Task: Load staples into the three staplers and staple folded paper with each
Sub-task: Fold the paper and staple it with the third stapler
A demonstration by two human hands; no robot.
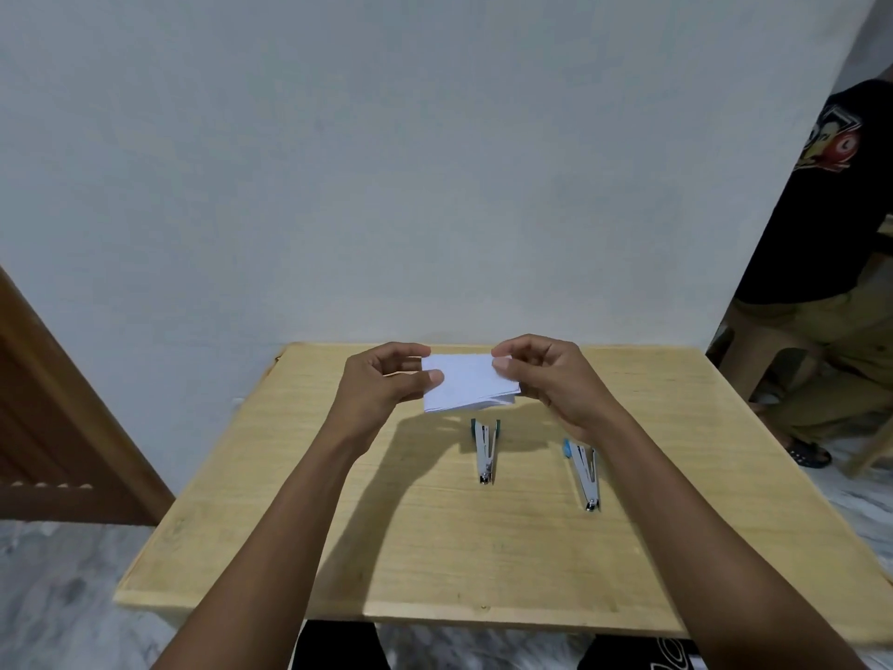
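Note:
A folded white paper [466, 383] hangs above the far middle of the wooden table [338, 524]. My left hand [381, 384] pinches its left edge and my right hand [551, 374] pinches its right edge. Below the paper a silver stapler with green trim [485, 449] lies on the table, its nose toward me. To its right lies a silver stapler with blue trim [583, 471], partly behind my right forearm. I see only these two staplers; no staples are visible.
A white wall rises right behind the table. A brown wooden door [53, 418] stands at the left. A seated person in a black shirt [831, 263] is at the right, close to the table's far right corner. Marbled floor surrounds the table.

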